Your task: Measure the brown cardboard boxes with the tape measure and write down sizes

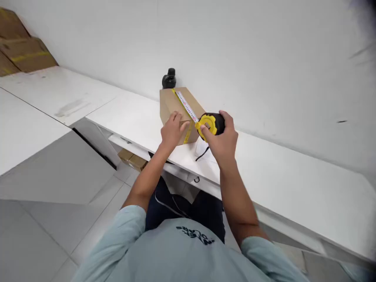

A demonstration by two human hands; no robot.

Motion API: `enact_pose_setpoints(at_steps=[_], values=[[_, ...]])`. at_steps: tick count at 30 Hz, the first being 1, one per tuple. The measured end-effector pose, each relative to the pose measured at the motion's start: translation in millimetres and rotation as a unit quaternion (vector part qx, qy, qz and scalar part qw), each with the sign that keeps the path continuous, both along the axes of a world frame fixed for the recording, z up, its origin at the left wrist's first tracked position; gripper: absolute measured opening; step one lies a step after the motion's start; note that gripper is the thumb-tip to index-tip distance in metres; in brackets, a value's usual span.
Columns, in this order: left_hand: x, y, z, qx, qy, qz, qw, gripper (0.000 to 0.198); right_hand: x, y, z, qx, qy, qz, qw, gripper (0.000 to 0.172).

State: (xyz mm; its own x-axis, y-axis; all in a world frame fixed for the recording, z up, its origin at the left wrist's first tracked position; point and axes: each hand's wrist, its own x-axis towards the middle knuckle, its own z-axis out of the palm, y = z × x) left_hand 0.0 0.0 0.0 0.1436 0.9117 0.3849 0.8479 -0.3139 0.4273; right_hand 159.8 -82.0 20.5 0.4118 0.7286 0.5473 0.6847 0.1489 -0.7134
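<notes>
The right hand (225,143) is closed around a round yellow-and-black tape measure (209,124), its thumb lying on the yellow face and its fingers wrapped over the far right side of the black casing. The left hand (171,132) is partly open, gripping nothing fully; its fingers are loosely bent and rest on the near left part of a brown cardboard box (169,106), with the thumb pointing right, toward the tape measure. A white metal blade (188,106) with black and red markings runs out of the casing toward the far left, lying along the top of the box and reaching close to its far edge. The box looks closed, its sides plain brown, with a strip of yellow adhesive tape (187,136) running down the near face. It stands on a long white table (282,168) against the white wall (264,62), just nearer than a black rounded object with a cap-like top (169,79). A thin black strap (202,154) hangs below the tape measure.
</notes>
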Motion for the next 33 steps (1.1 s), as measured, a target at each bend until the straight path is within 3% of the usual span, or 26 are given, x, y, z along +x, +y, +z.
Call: enact_pose_setpoints(at_steps=[5, 9, 22, 33], values=[[-3.5, -3.5, 1.6, 0.001, 0.0, 0.005, 1.0, 0.047, -14.4, 42.1, 5.9, 0.004, -0.015, 0.013, 1.0, 0.075], [-3.9, -5.5, 3.6, -0.005, -0.004, 0.003, 1.0, 0.046, -20.7, 55.8, 10.4, -0.017, -0.024, 0.022, 0.999, 0.075], [-1.8, -5.5, 4.0, -0.012, -0.023, 0.0, 1.0, 0.046, -16.5, 41.3, 11.5, -0.044, -0.031, 0.032, 0.998, 0.076], [-2.9, -4.1, 1.9, -0.013, -0.027, -0.01, 0.999, 0.045, -22.3, 33.2, 25.0, -0.083, -0.082, 0.037, 0.992, 0.073]])
